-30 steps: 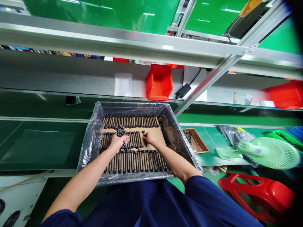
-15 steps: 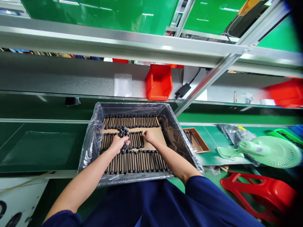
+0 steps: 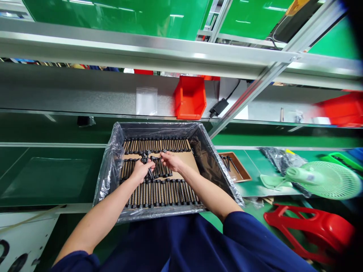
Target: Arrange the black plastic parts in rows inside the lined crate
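My left hand (image 3: 140,171) is closed round a bunch of black bolt-like rods (image 3: 145,155), their thick heads sticking up above the fingers. Just to its right, my right hand (image 3: 173,161) pinches one rod (image 3: 159,158) by its head end, and this rod leans down toward the left hand. Both hands are inside a dark crate (image 3: 106,173) lined with clear plastic film. On the cardboard sheet (image 3: 188,160) in it lie three rows of the same rods. The left hand covers part of the middle row (image 3: 126,168).
Right of the crate, a brown tray (image 3: 241,170) holds a few rods. Farther right are a pale green fan (image 3: 326,179) and a red stool (image 3: 314,230). A red bin (image 3: 190,100), a plastic bag (image 3: 146,101) and a black adapter (image 3: 219,107) sit on the shelf beyond.
My right hand has moved left and slightly up from the right end of the middle row, with a rod now visible in its fingers. The left hand stays nearly still.
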Motion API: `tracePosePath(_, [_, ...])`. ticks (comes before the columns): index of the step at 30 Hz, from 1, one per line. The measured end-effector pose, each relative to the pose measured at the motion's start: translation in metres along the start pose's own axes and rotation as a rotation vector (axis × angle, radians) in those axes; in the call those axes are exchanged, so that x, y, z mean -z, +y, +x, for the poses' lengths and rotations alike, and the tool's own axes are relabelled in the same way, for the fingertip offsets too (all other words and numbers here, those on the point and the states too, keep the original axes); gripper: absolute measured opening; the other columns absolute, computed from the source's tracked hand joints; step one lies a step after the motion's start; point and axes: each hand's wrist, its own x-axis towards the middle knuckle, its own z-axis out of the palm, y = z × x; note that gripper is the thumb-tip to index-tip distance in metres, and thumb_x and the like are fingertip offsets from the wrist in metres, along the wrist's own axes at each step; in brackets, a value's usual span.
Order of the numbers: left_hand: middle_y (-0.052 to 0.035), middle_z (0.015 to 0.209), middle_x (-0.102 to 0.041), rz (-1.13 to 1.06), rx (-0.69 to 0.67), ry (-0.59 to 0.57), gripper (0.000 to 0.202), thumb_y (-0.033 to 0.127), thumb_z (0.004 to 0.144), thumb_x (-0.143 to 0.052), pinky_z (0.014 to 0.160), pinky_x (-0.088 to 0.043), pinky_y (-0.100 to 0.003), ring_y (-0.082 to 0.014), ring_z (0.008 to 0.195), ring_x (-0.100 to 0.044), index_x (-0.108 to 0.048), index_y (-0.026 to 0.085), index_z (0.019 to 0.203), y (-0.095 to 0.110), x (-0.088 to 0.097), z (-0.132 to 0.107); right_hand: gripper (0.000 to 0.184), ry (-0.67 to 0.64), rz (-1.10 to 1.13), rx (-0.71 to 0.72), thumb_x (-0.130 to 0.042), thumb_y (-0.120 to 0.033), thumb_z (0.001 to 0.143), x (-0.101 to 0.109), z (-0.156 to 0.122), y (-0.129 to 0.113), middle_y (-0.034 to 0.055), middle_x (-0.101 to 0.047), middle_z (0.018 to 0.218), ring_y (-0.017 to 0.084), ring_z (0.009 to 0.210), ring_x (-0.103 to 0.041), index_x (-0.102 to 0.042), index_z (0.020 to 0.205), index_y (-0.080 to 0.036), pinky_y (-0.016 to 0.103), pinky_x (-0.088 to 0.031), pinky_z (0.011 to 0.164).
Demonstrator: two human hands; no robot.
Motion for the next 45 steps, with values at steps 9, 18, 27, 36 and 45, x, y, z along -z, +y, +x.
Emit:
tracePosePath(9, [-0.0105, 0.071, -0.069, -0.011, 0.017, -0.025, 0.028, 0.022, 0.058, -0.079, 0.058, -0.054, -0.027, -0.0157, 0.061, -0.065, -0.061, 0.011, 0.077, -0.004, 0.002, 0.003, 0.014, 0.041, -1.326, 0.365, -0.048, -0.018, 0.085, 0.101, -0.004, 0.009, 0.0078, -0.057, 0.099, 0.017, 0.088, -0.054, -0.061, 0.088, -0.015, 0.029, -0.043, 0.084])
tracePosePath(18, [-0.0083, 0.069, -0.068, -0.040, -0.005, -0.065, 0.029, 0.022, 0.057, -0.080, 0.055, -0.051, -0.025, -0.0138, 0.059, -0.063, -0.058, 0.012, 0.074, -0.004, 0.004, 0.003, 0.020, -0.239, -1.458, 0.150, -0.043, -0.020, 0.088, 0.095, -0.008, 0.041, 0.0077, -0.060, 0.097, 0.017, 0.087, -0.054, -0.063, 0.091, -0.014, 0.026, -0.043, 0.083])
tracePosePath(27, [-0.0076, 0.069, -0.067, -0.021, -0.007, -0.064, 0.030, 0.022, 0.057, -0.080, 0.054, -0.051, -0.026, -0.0145, 0.058, -0.063, -0.058, 0.013, 0.075, -0.008, 0.004, 0.006, 0.019, -0.406, -1.656, 0.269, -0.047, -0.013, 0.084, 0.102, -0.011, 0.047, 0.0083, -0.060, 0.099, 0.018, 0.090, -0.053, -0.066, 0.081, -0.014, 0.028, -0.042, 0.083])
tracePosePath(36, [-0.0035, 0.057, -0.063, -0.004, 0.011, -0.051, 0.022, 0.015, 0.058, -0.072, 0.052, -0.048, -0.024, -0.0134, 0.050, -0.060, -0.058, 0.013, 0.075, -0.004, 0.001, 0.001, 0.017, -0.112, -1.371, 0.252, -0.048, -0.016, 0.084, 0.076, -0.024, 0.025, 0.0094, -0.062, 0.101, 0.018, 0.086, -0.056, -0.065, 0.088, -0.014, 0.029, -0.044, 0.082])
tracePosePath(45, [-0.0039, 0.063, -0.067, 0.091, -0.067, -0.160, 0.015, 0.020, 0.059, -0.071, 0.062, -0.050, -0.027, -0.0155, 0.058, -0.062, -0.066, 0.013, 0.070, -0.007, -0.002, -0.004, 0.037, -0.058, -0.077, -0.014, -0.071, -0.052, 0.070, -0.035, -0.040, 0.026, 0.0004, -0.062, 0.069, 0.012, 0.059, -0.055, -0.057, 0.075, -0.018, 0.019, -0.038, 0.047])
